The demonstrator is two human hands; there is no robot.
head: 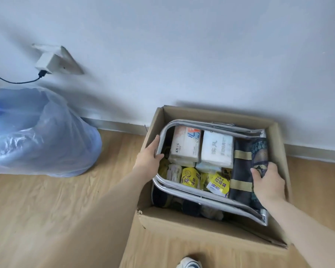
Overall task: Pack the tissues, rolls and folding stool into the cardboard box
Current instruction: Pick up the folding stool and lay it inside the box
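Note:
An open cardboard box (182,227) stands on the floor against the wall. The folding stool (201,196), chrome tubing with dark patterned fabric, lies flat inside it on top of the other goods. My left hand (150,153) grips the stool's left tube. My right hand (267,182) holds the fabric seat end at the right. Through the frame I see two white tissue packs (217,149), yellow-wrapped rolls (190,176) and a yellow bag pack (219,183).
A large translucent blue plastic bag (39,132) sits on the wooden floor to the left. A wall socket (46,63) with a black cable is above it. My shoe (189,263) shows at the bottom edge, in front of the box.

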